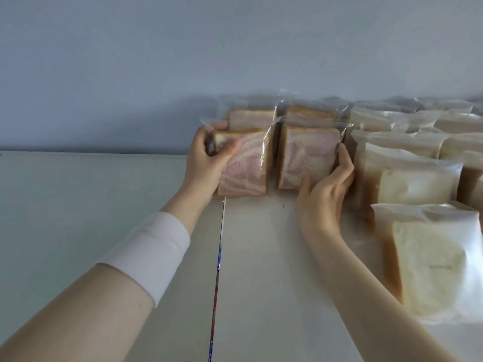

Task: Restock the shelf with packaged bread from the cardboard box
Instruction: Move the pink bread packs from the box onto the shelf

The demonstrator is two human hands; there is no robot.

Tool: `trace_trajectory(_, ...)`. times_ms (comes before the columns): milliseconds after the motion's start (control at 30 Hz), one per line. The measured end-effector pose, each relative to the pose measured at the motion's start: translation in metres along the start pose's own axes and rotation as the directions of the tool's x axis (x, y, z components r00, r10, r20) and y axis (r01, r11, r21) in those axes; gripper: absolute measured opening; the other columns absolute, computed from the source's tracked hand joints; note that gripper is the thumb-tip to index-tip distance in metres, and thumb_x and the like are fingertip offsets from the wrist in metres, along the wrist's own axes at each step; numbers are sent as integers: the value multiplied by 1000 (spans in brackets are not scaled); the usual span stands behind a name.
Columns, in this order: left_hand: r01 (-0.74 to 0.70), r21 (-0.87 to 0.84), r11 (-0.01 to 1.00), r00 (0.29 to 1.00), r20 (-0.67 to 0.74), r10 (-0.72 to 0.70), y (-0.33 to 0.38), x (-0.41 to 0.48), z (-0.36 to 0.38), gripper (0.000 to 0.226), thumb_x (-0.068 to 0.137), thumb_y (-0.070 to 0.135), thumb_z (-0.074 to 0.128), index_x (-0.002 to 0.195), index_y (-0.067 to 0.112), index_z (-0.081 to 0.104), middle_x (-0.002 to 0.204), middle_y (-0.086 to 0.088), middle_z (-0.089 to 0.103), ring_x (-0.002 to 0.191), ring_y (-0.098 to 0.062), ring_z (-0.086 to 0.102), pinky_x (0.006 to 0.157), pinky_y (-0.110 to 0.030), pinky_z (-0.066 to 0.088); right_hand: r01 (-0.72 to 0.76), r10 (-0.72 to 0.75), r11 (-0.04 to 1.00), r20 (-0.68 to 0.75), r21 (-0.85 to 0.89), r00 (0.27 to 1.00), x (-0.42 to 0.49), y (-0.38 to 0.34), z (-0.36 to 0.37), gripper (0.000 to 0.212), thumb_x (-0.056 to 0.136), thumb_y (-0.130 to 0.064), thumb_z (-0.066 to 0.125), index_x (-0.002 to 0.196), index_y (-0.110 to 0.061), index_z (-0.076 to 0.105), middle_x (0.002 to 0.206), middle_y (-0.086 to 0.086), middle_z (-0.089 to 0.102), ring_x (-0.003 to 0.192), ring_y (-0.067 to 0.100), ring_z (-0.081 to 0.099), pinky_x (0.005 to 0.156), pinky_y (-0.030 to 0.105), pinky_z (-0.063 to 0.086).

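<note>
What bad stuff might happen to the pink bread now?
The left grip pinches the left pink pack near its top, so the soft bread might get squashed. Both front packs stand on edge and may tip forward once freed. The right grip, holding the right pink pack, is close to a white bread pack and might nudge it.

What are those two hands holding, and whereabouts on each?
The left hand grips the left pink-swirl bread pack at its upper left corner; the right hand holds the right pink-swirl bread pack by its lower right edge.
</note>
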State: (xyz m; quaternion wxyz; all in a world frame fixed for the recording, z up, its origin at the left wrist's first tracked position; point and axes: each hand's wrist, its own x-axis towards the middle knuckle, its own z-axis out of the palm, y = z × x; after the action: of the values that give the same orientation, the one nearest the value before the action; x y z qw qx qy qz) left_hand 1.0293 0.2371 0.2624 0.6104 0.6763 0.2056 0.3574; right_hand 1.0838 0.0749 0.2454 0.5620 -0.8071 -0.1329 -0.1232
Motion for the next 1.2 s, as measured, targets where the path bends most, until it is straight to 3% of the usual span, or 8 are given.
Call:
trace_trajectory(200,-156,139,978,985,-51,164,-7,7,18,34,80,7,70,103,6,43,73,10,32,59,11,41,62,-3,34,107,-107,994,33,-25,994,8,10,5,72,82,11,53,144,-2,19,146,18,19,136,14,24,107,1,8)
trace_trajectory(333,-133,154,979,990,-15,137,-7,6,20,59,86,15,64,136,6,35,112,20,45,96,21,48,79,-1,40,133,-128,986,46,-104,991,7,15,7,76,83,6,57,146,0,15,149,23,19,141,29,20,117,28,13)
trace_trajectory(433,-65,157,985,998,-6,67,-8,-2,22,69,92,23,55,148,15,15,141,9,34,134,-9,37,95,-1,31,138,-128,978,72,-155,989,6,17,6,80,83,3,59,148,-4,12,150,23,18,142,31,18,118,38,13)
trace_trajectory(533,-21,85,996,999,34,18,-13,-10,23,77,92,25,55,150,11,6,157,-1,16,144,-8,17,107,-4,19,82,-65,978,93,-194,994,6,16,5,84,84,0,61,150,-13,10,148,22,16,139,31,19,118,35,12)
trace_trajectory(633,-28,103,994,998,56,22,-20,-14,21,91,77,28,70,147,9,16,153,-7,30,141,-15,30,113,-28,29,101,-91,957,50,-272,995,5,18,5,84,83,-2,63,149,-14,13,141,22,23,132,33,29,113,31,18)
trace_trajectory(800,-122,226,967,992,20,121,-21,-10,27,94,70,43,72,143,8,23,145,-9,39,136,-18,37,114,-37,31,67,-78,944,-22,-324,997,7,23,8,78,85,2,54,149,-19,15,143,18,26,129,32,30,108,33,25)
trace_trajectory(1033,-131,310,942,991,19,132,-24,-7,32,98,73,35,74,147,8,17,145,-7,33,132,-7,31,107,-15,24,85,-102,899,-16,-430,995,0,19,12,84,84,-25,64,150,-11,13,147,23,18,124,33,20,111,36,15)
trace_trajectory(1200,-121,318,940,993,29,118,-23,-6,33,102,69,47,69,148,9,18,143,-6,37,134,-15,36,107,-19,28,101,-199,898,-189,-428,962,10,27,23,84,73,3,72,143,-8,28,136,24,42,112,27,29,101,31,24)
